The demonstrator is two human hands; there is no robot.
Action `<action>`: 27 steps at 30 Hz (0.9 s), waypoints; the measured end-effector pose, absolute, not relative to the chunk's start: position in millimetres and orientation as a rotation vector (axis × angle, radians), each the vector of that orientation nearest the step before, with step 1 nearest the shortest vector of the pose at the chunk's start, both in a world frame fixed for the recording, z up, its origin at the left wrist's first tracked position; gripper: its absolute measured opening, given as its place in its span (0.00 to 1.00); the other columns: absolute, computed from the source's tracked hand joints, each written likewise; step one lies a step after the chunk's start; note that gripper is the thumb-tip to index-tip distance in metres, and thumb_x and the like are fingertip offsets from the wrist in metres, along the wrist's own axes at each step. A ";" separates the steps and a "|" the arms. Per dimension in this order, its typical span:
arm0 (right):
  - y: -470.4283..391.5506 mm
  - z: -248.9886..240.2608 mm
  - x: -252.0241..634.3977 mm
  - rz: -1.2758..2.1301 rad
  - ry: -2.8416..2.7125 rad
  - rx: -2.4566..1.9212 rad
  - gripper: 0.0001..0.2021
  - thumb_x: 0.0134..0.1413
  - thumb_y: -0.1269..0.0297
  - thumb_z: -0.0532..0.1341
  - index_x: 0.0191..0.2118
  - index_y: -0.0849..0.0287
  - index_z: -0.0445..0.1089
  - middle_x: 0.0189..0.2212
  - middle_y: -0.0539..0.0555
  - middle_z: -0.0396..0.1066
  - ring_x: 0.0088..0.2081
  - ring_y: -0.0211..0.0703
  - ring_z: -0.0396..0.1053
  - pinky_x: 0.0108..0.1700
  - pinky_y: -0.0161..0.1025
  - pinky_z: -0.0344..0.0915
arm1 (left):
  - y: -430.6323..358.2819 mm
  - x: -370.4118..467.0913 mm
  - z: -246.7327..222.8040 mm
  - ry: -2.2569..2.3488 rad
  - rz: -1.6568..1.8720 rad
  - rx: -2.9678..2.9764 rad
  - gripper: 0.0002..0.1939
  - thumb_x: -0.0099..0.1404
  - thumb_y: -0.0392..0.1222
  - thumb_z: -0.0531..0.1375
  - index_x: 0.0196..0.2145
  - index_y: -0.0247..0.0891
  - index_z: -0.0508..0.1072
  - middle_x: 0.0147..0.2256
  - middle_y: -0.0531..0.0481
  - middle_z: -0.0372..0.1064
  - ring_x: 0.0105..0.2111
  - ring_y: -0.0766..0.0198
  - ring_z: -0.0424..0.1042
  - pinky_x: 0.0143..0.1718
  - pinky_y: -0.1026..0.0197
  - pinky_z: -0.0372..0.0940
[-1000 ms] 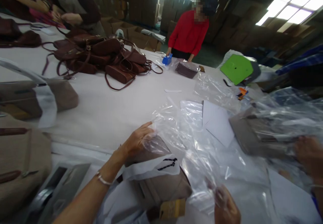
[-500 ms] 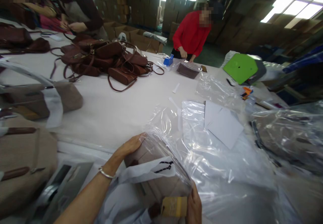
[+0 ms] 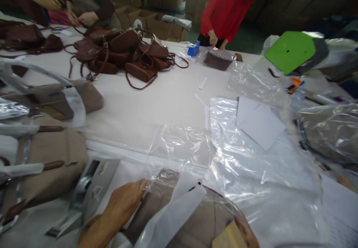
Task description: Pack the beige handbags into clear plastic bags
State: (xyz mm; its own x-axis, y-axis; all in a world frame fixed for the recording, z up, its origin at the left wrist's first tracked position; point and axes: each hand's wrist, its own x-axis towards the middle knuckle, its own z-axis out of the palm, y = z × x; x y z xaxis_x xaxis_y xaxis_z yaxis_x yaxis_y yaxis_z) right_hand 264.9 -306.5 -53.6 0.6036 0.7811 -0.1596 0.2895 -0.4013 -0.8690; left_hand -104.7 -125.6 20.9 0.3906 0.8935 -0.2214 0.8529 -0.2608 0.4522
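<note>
We look along a long white table (image 3: 167,106) in a room with cardboard boxes stacked at the back. At its near edge, low in our view, lies a taupe handbag (image 3: 208,214), with a clear plastic sleeve (image 3: 181,143) over its upper part and spread beyond it. The left hand (image 3: 123,203) pinches the bag's upper left corner with the film; the right hand (image 3: 247,229) grips its right side, partly out of frame. A white-wrapped strap (image 3: 170,218) crosses the front.

Just left we see a grey metal device (image 3: 104,177), then a taupe tote (image 3: 56,154) with wrapped handles. To the right, flat plastic sleeves (image 3: 260,177) and white cards (image 3: 260,123) crowd the space. Farther off are a heap of brown leather bags (image 3: 120,52), a blue tape dispenser (image 3: 193,49), a green panel (image 3: 291,50) and a co-worker in red (image 3: 223,9).

Compared with half a second ago, we look lower, the film bunched at the bag's top now fans out across the table, and the strap slants more steeply.

A kraft tag (image 3: 231,236) hangs beside the right hand; we cannot read its print.
</note>
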 end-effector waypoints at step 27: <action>-262.0 -23.1 257.2 0.764 -1.125 -2.043 0.29 0.62 0.38 0.49 0.51 0.52 0.76 0.49 0.55 0.77 0.48 0.52 0.77 0.37 0.38 0.79 | -119.2 -60.3 107.2 0.776 0.927 2.140 0.02 0.69 0.38 0.57 0.39 0.44 0.70 0.31 0.51 0.69 0.33 0.61 0.69 0.37 0.57 0.68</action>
State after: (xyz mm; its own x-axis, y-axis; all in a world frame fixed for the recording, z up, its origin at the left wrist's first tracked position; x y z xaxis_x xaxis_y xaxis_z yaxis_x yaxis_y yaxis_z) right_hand 257.2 -262.0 -23.1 0.4555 0.8740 -0.1690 0.4790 -0.4007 -0.7811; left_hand -60.3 -119.2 107.2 0.5704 0.7264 0.3835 0.2498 -0.5982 0.7615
